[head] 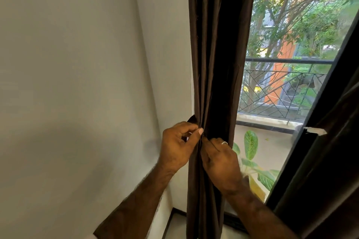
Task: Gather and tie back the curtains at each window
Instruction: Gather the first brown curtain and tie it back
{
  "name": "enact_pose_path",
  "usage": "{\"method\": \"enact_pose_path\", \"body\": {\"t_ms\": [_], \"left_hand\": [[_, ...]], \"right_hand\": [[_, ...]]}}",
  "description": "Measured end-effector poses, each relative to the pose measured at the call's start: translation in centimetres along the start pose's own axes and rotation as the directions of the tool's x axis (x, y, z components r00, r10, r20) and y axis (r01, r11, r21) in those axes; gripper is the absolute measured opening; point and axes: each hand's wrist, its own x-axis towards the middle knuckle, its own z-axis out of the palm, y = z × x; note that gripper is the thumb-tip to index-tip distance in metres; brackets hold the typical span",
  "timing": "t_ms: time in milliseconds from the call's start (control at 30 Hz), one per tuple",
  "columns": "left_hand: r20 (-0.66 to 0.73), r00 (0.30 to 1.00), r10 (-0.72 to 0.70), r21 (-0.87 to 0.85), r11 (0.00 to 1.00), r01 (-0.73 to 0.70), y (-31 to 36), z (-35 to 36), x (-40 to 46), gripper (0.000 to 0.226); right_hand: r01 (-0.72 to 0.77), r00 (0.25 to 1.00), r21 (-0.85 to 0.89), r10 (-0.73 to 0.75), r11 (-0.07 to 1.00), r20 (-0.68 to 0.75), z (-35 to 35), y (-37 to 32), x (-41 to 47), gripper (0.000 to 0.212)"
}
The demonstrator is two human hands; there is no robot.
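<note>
Curtain [213,64] hangs bunched at frame centre, beside window [291,44]. Left hand [174,149] pinches folds and dark band [192,119] at left edge. Right hand [221,163] grips bunch just beside. Risk: loosened pinch lets folds spread, band slips off before fastening.

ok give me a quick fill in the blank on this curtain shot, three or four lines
1. The gathered curtain is dark ____ in colour.
2. A ring sits on a finger of the ____ hand.
3. The left hand pinches the curtain on the side nearer the ____.
4. Outside the glass, low down, stands a plant with large green ____.

Missing words: brown; right; wall; leaves
</note>
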Motion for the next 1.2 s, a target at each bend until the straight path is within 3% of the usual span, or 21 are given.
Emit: {"method": "enact_pose_path", "body": {"t_ms": [233, 333, 433, 533, 600, 667, 767, 867, 933, 1067, 1100, 1200], "left_hand": [[0.021, 0.995, 0.098, -0.022, 0.995, -0.097, -1.4, -2.2, 0.4, 0.010], [0.067, 0.993, 0.097, -0.007, 0.995, -0.096, -2.3, -2.9, 0.2, 0.010], [0.024, 0.996, 0.082, -0.029, 0.996, -0.081, -3.7, -3.9, 0.9, 0.008], [-0.005, 1.000, 0.012, -0.096, 0.995, -0.012, -4.6, -4.7, 1.8, 0.008], [0.010, 1.000, -0.004, -0.121, 0.993, 0.006, -5.0, -5.1, 2.0, 0.008], [0.033, 0.999, 0.014, -0.118, 0.993, -0.010, -5.0, -5.3, 2.0, 0.008], [0.052, 0.999, 0.008, -0.132, 0.991, -0.001, -5.1, -5.4, 1.9, 0.008], [0.054, 0.998, -0.016, -0.141, 0.990, 0.024, -5.4, -5.5, 1.7, 0.013], [0.042, 0.999, -0.012, -0.149, 0.989, 0.018, -5.2, -5.5, 1.4, 0.013], [0.029, 1.000, 0.001, -0.146, 0.989, 0.004, -3.9, -4.6, 0.6, 0.014], [0.030, 1.000, 0.008, -0.141, 0.990, -0.003, -3.6, -4.3, 0.5, 0.015], [0.047, 0.999, -0.013, -0.124, 0.992, 0.019, -3.0, -3.5, 0.2, 0.016]], "right_hand": [[-0.021, 0.996, -0.037, 0.024, 0.999, 0.082, 1.3, -2.7, -0.8, 0.032], [-0.035, 0.990, -0.038, 0.040, 0.999, 0.138, 1.2, -4.2, 0.2, 0.029], [-0.041, 0.982, -0.043, 0.048, 0.998, 0.185, 0.5, -4.6, 0.7, 0.030], [-0.145, 0.989, -0.148, 0.149, 0.978, 0.016, -1.6, -4.5, -0.2, 0.032], [-0.358, 0.919, -0.156, 0.318, 0.921, -0.235, -3.1, -4.9, -0.3, 0.029], [-0.536, 0.787, -0.012, 0.494, 0.844, -0.369, -4.1, -5.0, 0.4, 0.041], [-0.663, 0.632, 0.210, 0.687, 0.719, -0.357, -4.2, -4.0, 0.7, 0.058], [-0.751, 0.520, 0.309, 0.811, 0.583, -0.267, -4.2, -3.2, 0.6, 0.032], [-0.717, 0.590, 0.303, 0.778, 0.628, -0.216, -3.9, -3.9, 0.4, 0.014], [-0.445, 0.888, 0.084, 0.451, 0.892, -0.088, -1.9, -6.1, -0.1, 0.017], [-0.399, 0.913, 0.056, 0.403, 0.915, -0.069, -1.3, -5.9, -0.1, 0.020], [-0.493, 0.853, 0.201, 0.516, 0.847, -0.082, -0.6, -4.4, 0.4, 0.024]]}}
